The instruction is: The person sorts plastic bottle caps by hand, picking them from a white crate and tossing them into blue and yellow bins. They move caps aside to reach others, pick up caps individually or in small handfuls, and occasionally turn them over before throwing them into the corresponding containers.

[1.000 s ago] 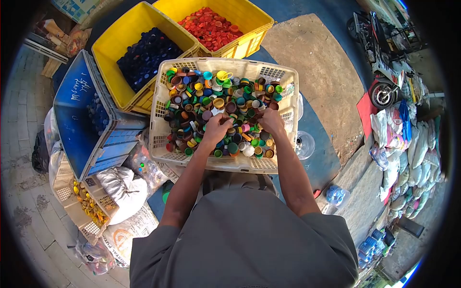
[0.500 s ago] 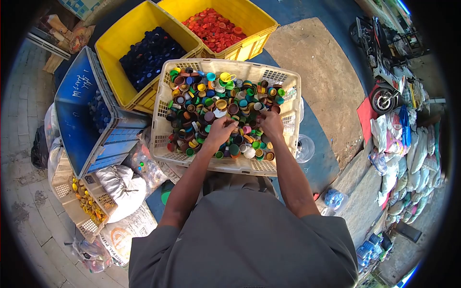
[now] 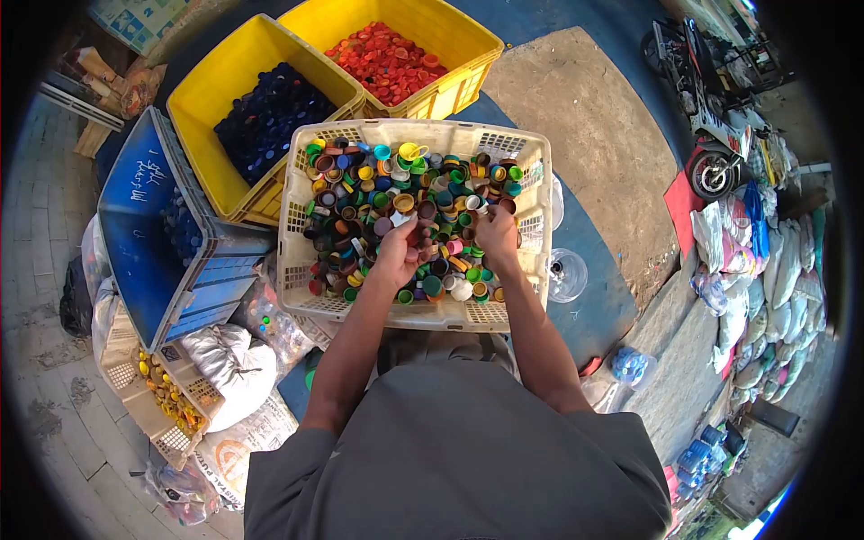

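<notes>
Left hand (image 3: 392, 258) is now turning palm inward, fingers curling; right hand (image 3: 498, 238) is bunching its fingers. Can't tell whether either is gripping anything. Mixed caps (image 3: 402, 203) are lying beneath, inside the pale basket (image 3: 292, 209). Turn is suggesting looser handling.

1. Left forearm (image 3: 358, 337) slants forward and inward, crossing over the near edge of the pale crate (image 3: 538, 191).
2. Left hand (image 3: 394, 256) is just left of the crate's middle, its fingers curled.
3. Right forearm (image 3: 543, 340) slants inward over the same edge, nearer its right corner.
4. Right hand (image 3: 498, 238) points toward the far edge, fingers bent; their tips are unclear.
5. The hands are apart.
</notes>
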Available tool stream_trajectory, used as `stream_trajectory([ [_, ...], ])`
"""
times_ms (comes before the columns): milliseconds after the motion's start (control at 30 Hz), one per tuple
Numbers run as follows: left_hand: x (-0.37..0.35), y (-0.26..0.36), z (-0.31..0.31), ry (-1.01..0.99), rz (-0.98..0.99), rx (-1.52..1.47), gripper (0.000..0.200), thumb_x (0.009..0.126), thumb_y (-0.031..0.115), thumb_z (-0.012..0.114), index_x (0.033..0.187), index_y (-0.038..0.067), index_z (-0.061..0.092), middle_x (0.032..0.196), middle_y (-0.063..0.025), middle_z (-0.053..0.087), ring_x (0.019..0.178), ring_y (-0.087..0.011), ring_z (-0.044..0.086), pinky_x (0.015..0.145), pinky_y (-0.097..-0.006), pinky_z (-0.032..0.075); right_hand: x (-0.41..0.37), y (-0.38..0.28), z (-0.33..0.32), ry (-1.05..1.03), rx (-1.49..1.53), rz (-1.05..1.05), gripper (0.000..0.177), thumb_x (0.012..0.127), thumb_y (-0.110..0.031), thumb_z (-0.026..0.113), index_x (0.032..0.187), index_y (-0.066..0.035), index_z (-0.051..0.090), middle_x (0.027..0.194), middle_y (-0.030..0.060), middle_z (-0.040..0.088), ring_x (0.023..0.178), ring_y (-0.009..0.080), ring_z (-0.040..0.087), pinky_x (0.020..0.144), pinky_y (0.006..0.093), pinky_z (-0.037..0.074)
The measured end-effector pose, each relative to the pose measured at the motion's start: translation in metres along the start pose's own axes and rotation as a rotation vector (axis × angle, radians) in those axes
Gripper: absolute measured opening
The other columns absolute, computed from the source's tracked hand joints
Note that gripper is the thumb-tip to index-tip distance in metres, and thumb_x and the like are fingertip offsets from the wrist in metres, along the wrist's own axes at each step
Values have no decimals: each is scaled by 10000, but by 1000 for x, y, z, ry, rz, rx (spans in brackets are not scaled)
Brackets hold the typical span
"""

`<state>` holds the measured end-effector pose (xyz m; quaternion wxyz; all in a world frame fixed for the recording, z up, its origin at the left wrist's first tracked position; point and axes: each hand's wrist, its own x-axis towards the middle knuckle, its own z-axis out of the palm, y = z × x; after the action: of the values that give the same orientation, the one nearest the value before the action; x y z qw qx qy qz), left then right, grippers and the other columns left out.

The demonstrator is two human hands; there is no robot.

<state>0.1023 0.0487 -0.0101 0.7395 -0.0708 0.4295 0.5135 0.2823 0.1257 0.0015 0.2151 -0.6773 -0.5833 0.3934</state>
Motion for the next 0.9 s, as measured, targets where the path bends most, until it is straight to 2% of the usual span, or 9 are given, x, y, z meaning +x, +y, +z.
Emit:
stream_trajectory([
  [67,1,0,-6,14,21,0,267,965,333,569,999,73,617,831,10,577,703,-118,563,583,-253,490,11,1,-6,4,-97,90,371,836,-138,567,1154,53,545,988,258,662,880,343,678,720,390,534],
  [167,5,-2,-7,22,51,-58,260,966,341,563,983,88,619,811,13,569,682,-123,552,578,-282,481,19,18,19,-111,-138,-32,408,819,-137,515,1171,66,483,1009,298,639,929,445,640,800,471,512],
  [200,5,-3,-7,22,59,-86,256,968,343,558,977,95,620,801,13,564,671,-124,545,574,-294,475,9,11,29,-57,-129,-19,342,754,-56,552,1064,89,534,902,323,651,953,428,648,807,453,519],
  [233,1,-1,-3,38,96,-92,252,968,342,557,970,98,618,799,16,562,675,-120,544,573,-291,469,-5,-11,18,-197,-192,-92,332,780,-66,541,1082,67,569,961,290,665,995,404,646,826,433,521],
  [300,-8,5,1,72,175,-106,244,970,341,554,954,104,613,796,22,557,683,-111,542,571,-284,456,-16,4,27,-301,115,-345,274,804,-52,520,1037,24,642,967,220,693,938,365,676,821,392,532],
  [433,-4,9,-17,60,237,-223,281,997,370,483,955,121,605,771,34,536,680,-103,512,587,-286,434,-16,15,10,-130,76,-113,218,856,-78,542,978,-11,710,936,156,717,879,225,700,784,335,538],
  [700,-15,14,-18,196,273,-218,246,1034,299,394,1034,155,593,774,44,526,689,-101,490,600,-295,429,31,19,2,11,-155,-80,285,820,-226,613,1036,-74,722,853,189,704,800,334,686,760,383,530],
  [733,-18,15,-17,193,288,-179,227,1027,292,418,1038,150,595,764,45,512,668,-96,478,581,-285,421,33,13,4,-37,-209,-18,273,825,-217,599,1034,-98,728,947,197,697,881,351,676,789,403,528],
  [900,-32,24,-26,143,253,129,152,977,257,562,1048,131,609,710,53,444,559,-64,408,480,-230,359,41,9,17,-104,-425,-235,337,798,-128,559,1099,-170,706,1168,194,611,1015,382,627,847,468,519],
])
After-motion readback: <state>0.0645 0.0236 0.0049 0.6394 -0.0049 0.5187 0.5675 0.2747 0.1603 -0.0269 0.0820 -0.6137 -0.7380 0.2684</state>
